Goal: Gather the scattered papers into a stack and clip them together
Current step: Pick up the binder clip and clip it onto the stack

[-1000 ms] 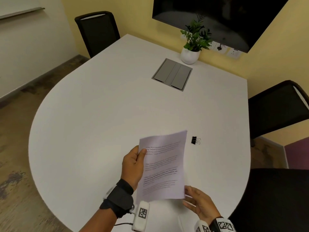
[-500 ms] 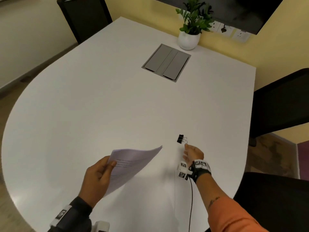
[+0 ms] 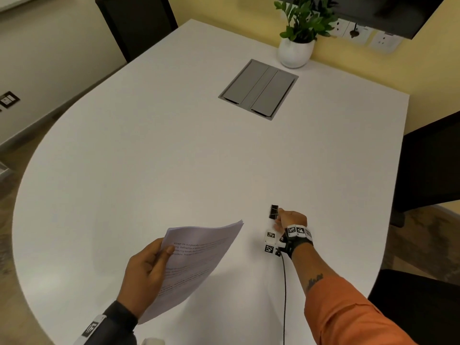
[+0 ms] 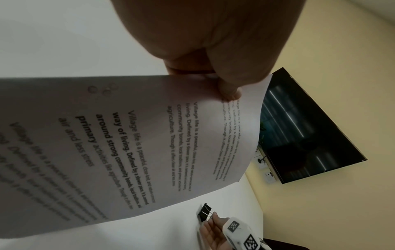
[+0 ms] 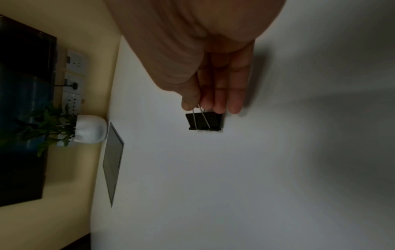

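Observation:
My left hand [image 3: 146, 272] grips a stack of printed papers [image 3: 196, 257] by its near-left corner, thumb on top, and holds it above the white table [image 3: 149, 158]. In the left wrist view the thumb [image 4: 228, 91] presses on the top sheet of the papers [image 4: 128, 152]. A black binder clip [image 3: 273, 211] sits on the table to the right of the stack. My right hand [image 3: 288, 220] pinches the clip's wire handles between thumb and fingers. In the right wrist view the fingertips [image 5: 218, 108] close on the handles of the clip [image 5: 204, 121].
A grey cable hatch [image 3: 258, 88] is set into the table's far middle. A potted plant [image 3: 297, 43] stands by the yellow wall under wall sockets [image 3: 358, 33]. Black chairs stand at the far left [image 3: 134, 23] and right [image 3: 433, 165].
My right hand left the papers, reached right to the binder clip and now pinches its handles. My left hand lowered the stack and tilted it flatter.

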